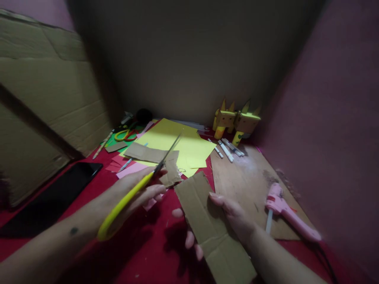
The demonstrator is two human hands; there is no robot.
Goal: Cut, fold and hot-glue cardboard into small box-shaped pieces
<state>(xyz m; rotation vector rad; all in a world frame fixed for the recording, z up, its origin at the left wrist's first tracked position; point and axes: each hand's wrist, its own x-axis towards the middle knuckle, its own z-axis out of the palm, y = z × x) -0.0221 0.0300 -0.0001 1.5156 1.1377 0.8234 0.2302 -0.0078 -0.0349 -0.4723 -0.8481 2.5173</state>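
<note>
My left hand (140,189) is closed on yellow-handled scissors (127,201). One blade points up and away over the paper; a dark edge lower down, near the cardboard, may be the other blade. My right hand (233,213) grips a long strip of brown cardboard (207,221), thumb on top and fingers curled under its left edge. The strip slants from the middle of the view to the bottom. Just beyond my left hand lies a torn cardboard scrap (171,169), and behind it a flat cardboard strip (145,153) rests on yellow paper (177,136).
A pink glue gun (284,213) lies on a brown board (237,177) at right, with several white markers (226,151). Two cardboard-and-yellow figures (226,118) stand behind. Left are a black tablet-like slab (56,201), more scissors (122,135) and a large cardboard panel (44,79).
</note>
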